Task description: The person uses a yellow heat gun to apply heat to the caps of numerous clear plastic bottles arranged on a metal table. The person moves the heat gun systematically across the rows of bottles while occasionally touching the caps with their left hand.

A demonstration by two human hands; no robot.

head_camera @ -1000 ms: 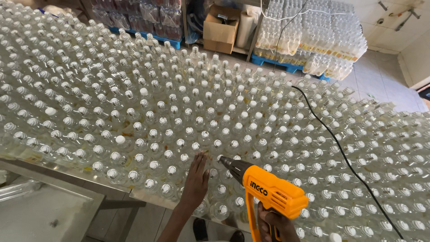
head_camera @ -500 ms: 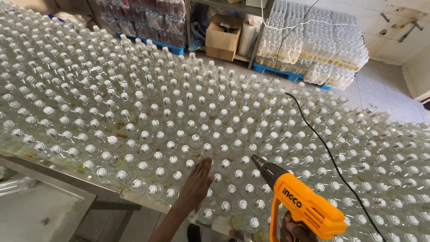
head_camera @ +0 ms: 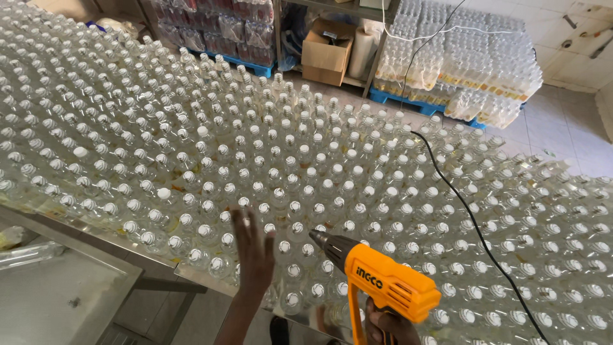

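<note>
Rows of clear capped bottles (head_camera: pixel 274 160) cover the floor of a storeroom almost edge to edge, standing upright and packed cap to cap. Behind the bottles, along the far wall, sit a brown cardboard box (head_camera: pixel 327 52), shrink-wrapped packs of bottles (head_camera: pixel 460 70) stacked on a blue pallet (head_camera: pixel 408 101), and more wrapped packs on shelving to the box's left. At the near left edge of the bottles stands a steel table (head_camera: pixel 70 300) with a shiny top. The left hand (head_camera: pixel 253 248) is spread flat, fingers extended and open, palm down over the caps in the nearest rows; whether it touches them I cannot tell. Just right of that hand, the right hand (head_camera: pixel 391 324) is closed around the grip of an orange heat gun (head_camera: pixel 377 281), only partly in view at the bottom edge. The gun's dark nozzle points up and left, low over the caps beside the left hand's fingers. A black cord (head_camera: pixel 469 223) runs from the gun's side across the bottle tops toward the pallet.
</note>
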